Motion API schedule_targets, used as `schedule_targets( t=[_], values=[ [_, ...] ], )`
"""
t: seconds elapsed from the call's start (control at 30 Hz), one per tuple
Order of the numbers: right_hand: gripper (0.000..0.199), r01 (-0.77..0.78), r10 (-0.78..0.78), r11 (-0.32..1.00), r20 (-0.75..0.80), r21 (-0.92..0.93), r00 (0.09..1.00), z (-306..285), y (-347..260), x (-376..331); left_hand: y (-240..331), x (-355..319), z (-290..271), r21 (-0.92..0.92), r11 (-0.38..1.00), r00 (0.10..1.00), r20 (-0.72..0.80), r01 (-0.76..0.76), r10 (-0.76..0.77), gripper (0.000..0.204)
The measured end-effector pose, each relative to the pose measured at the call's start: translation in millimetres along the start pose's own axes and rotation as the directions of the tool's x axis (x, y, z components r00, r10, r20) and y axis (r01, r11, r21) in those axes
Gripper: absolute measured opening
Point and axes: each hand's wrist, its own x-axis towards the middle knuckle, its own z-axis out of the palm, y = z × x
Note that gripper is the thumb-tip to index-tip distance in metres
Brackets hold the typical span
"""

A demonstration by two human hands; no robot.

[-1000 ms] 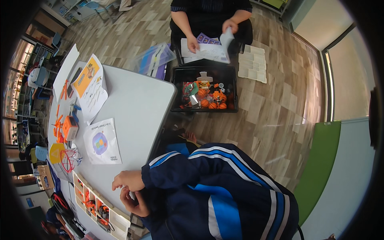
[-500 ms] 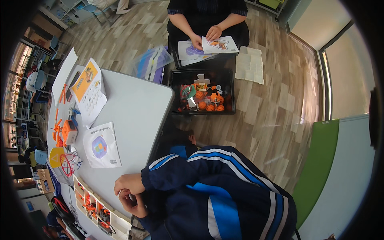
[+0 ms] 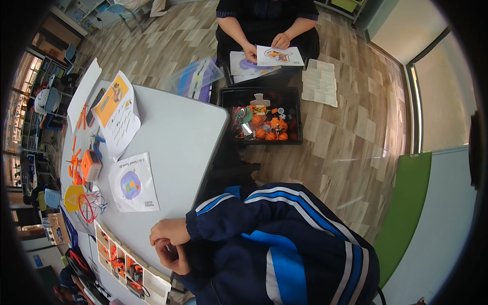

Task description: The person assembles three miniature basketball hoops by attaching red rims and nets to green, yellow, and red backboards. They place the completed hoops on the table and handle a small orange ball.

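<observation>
My right hand and my left hand meet at the near edge of the grey table, the right one lying above the left. Both have curled fingers that touch each other; whether anything small is between them is hidden. Beyond them a white booklet with a purple printed shape lies on the tabletop. Closest on the left is a cream compartment tray with orange and dark parts. Across from me, another person's hands hold a white picture card over more printed sheets.
A black bin of orange balls and small parts stands on the floor past the table. Beside it lies an empty cream tray. Further left on the table are an orange boxy device, red and blue wires and a curled printed sheet.
The view has shifted slightly, so the table and bin sit a little further right. The other person's hand has slid along the picture card. My hands stay together.
</observation>
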Motion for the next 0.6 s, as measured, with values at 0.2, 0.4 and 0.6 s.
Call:
schedule_targets(
  t=[0.2,0.4,0.6],
  values=[
    [0.040,0.011,-0.011,1.000,0.008,-0.008,1.000,0.3,0.0,-1.0,1.2,-4.4,2.6,-0.005,1.000,1.000,-0.004,0.000,0.000,0.027],
    [0.044,0.015,-0.014,0.999,0.029,-0.040,1.000,-1.8,-3.3,-1.6,0.2,-5.7,5.2,-0.003,1.000,1.000,-0.013,-0.021,0.021,0.026],
    [0.044,-0.002,0.003,0.999,0.028,-0.049,1.000,-2.0,-4.1,-1.9,-4.2,-6.8,2.7,0.011,0.998,0.998,-0.021,-0.054,0.054,0.029]
  ],
)
